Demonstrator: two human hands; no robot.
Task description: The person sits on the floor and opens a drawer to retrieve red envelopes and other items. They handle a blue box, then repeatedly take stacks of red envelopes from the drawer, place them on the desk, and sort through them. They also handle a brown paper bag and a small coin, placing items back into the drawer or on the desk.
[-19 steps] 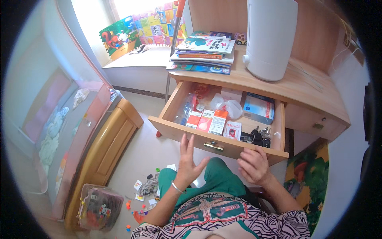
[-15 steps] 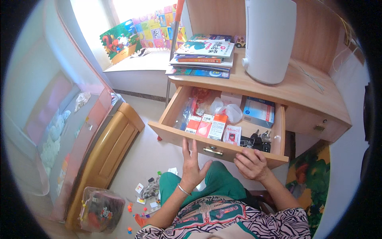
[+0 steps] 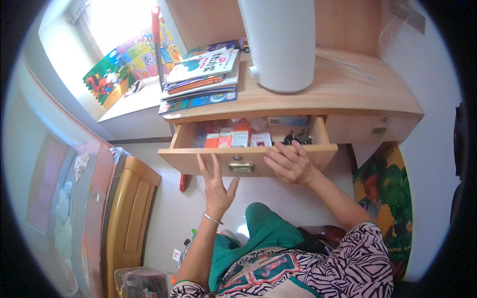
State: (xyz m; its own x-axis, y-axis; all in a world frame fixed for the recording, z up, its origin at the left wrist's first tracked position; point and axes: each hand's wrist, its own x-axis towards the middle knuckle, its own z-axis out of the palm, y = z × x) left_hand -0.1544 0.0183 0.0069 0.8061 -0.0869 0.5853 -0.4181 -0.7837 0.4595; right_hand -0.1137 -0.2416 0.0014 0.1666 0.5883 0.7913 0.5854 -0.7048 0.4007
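A wooden desk drawer stands partly pulled out, a brass handle on its front. Against the front panel, left of the handle, my left hand rests its fingertips with the fingers apart and thumb out. My right hand lies over the panel's top edge on the right, fingers stretched along it. Inside the drawer stand several small orange and white boxes and a white card-like packet. Black keys lie right of them. The drawer's back part is hidden under the desktop.
On the desktop are a stack of books and a tall white appliance. A wooden bed frame stands at the left. A clear bag and small pieces lie on the floor. A colourful mat leans at the right.
The drawer has slid inward toward the desk, covering more of its contents. Both hands moved forward with its front. My right fingers have straightened somewhat. The view has also shifted.
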